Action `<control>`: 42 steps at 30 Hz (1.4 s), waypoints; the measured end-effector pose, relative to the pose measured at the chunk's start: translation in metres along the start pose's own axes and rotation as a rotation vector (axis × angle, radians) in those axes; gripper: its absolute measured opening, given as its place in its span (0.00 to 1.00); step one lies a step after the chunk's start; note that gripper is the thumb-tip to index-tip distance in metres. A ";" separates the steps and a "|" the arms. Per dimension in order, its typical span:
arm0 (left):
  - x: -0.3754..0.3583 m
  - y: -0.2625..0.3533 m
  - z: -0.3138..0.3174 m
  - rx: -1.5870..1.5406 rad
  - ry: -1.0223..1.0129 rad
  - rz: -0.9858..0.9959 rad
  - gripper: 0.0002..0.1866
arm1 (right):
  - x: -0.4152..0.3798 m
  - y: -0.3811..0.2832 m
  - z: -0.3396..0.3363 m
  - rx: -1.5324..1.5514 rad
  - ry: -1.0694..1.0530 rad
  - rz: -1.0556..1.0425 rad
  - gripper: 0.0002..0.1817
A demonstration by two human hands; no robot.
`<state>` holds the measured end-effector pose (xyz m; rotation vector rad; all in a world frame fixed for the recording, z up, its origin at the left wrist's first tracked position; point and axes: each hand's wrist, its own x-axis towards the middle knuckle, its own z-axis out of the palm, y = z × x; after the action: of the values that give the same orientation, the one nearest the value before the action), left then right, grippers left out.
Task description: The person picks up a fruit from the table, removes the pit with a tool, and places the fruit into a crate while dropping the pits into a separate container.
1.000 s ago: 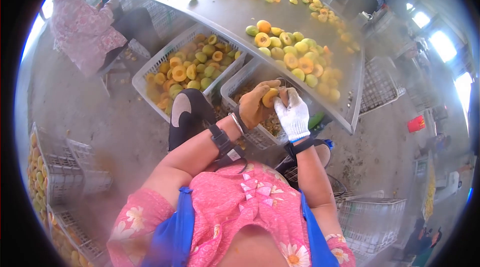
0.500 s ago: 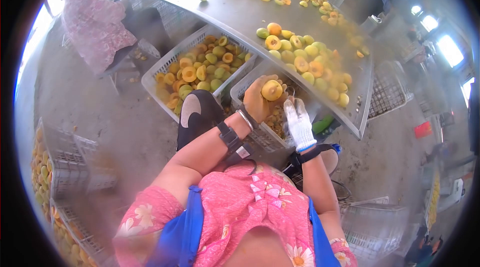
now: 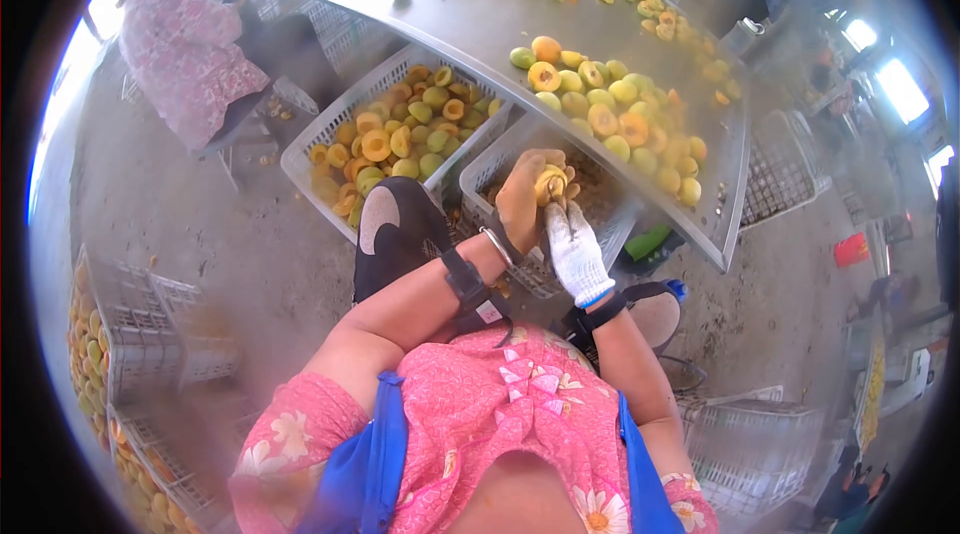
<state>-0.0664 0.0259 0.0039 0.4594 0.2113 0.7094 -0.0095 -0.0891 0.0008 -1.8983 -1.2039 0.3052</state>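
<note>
My bare left hand is closed round a yellow peach half, its cut side turned up. Against that fruit presses my right hand, in a white knitted glove with a grimy thumb side; its fingers are curled. The thin curved metal pitting knife in the right hand is hidden at this moment by fingers and fruit. Both hands are above a white plastic crate holding pits and scraps. To its left stands another crate, heaped with peach halves.
A metal table slopes across the front, with a pile of peaches near its raised edge. A co-worker in a pink patterned top sits at far left. Stacked crates with fruit stand at lower left, another crate right.
My right hand has moved left and in against the fruit. The peach half in my left hand has turned, showing a hollow, and the metal tool has gone from sight.
</note>
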 end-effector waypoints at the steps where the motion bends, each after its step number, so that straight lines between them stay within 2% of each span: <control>1: -0.002 -0.002 0.001 0.067 -0.003 0.056 0.14 | -0.003 0.006 0.002 -0.070 0.024 -0.119 0.17; 4: -0.004 -0.006 0.005 0.205 -0.003 0.177 0.16 | -0.006 0.014 0.006 -0.092 0.044 -0.268 0.19; 6: -0.005 -0.006 0.006 0.215 0.014 0.190 0.18 | -0.005 0.011 0.005 0.038 0.000 -0.120 0.20; 8: -0.003 0.003 0.009 0.098 0.053 0.018 0.19 | -0.001 -0.017 -0.003 0.249 -0.083 0.209 0.21; 11: -0.007 0.015 0.013 0.031 0.076 -0.127 0.20 | -0.005 -0.025 -0.002 0.280 -0.109 0.198 0.21; 12: -0.007 0.016 0.014 0.025 0.077 -0.157 0.21 | -0.008 -0.019 0.000 0.224 -0.083 0.119 0.21; 15: -0.002 0.005 0.006 0.429 -0.048 0.198 0.23 | -0.014 -0.006 0.007 0.160 -0.027 -0.043 0.21; 16: 0.000 0.003 0.003 0.563 -0.090 0.319 0.23 | -0.014 -0.007 0.006 0.214 -0.020 -0.048 0.20; 17: 0.003 0.001 0.000 0.545 -0.144 0.341 0.25 | -0.015 -0.010 0.003 0.328 -0.074 0.045 0.20; 18: 0.000 0.009 0.009 0.434 -0.073 0.170 0.26 | -0.014 -0.015 0.000 0.438 -0.117 0.145 0.19; 20: -0.011 0.030 0.034 0.208 0.068 -0.173 0.27 | -0.016 -0.026 -0.014 0.771 -0.326 0.549 0.19; 23: -0.009 0.033 0.025 0.135 -0.070 -0.251 0.29 | -0.019 -0.040 -0.023 0.869 -0.352 0.539 0.17; 26: 0.006 0.008 0.002 0.619 -0.212 0.191 0.30 | -0.017 -0.033 -0.018 0.776 -0.306 0.476 0.17; 29: 0.005 0.023 0.018 0.602 -0.186 -0.016 0.31 | -0.017 -0.031 -0.019 0.861 -0.304 0.537 0.18; 32: 0.008 0.032 0.025 0.532 -0.239 -0.154 0.33 | -0.010 -0.031 -0.031 1.115 -0.488 0.691 0.21; 35: 0.022 0.028 0.022 0.931 -0.408 0.044 0.33 | -0.004 -0.027 -0.035 1.200 -0.533 0.774 0.22; 38: 0.034 0.026 0.026 0.849 -0.434 -0.056 0.33 | 0.007 -0.017 -0.041 1.374 -0.643 0.811 0.22; 39: 0.033 0.028 0.032 0.732 -0.398 -0.176 0.32 | 0.008 -0.011 -0.041 1.442 -0.665 0.804 0.22; 42: 0.032 0.020 0.040 0.402 -0.311 -0.335 0.31 | 0.012 0.009 -0.038 1.637 -0.727 0.770 0.21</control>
<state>-0.0407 0.0474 0.0475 0.8867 0.1320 0.2567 0.0245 -0.1010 0.0200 -0.5888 -0.1588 1.8142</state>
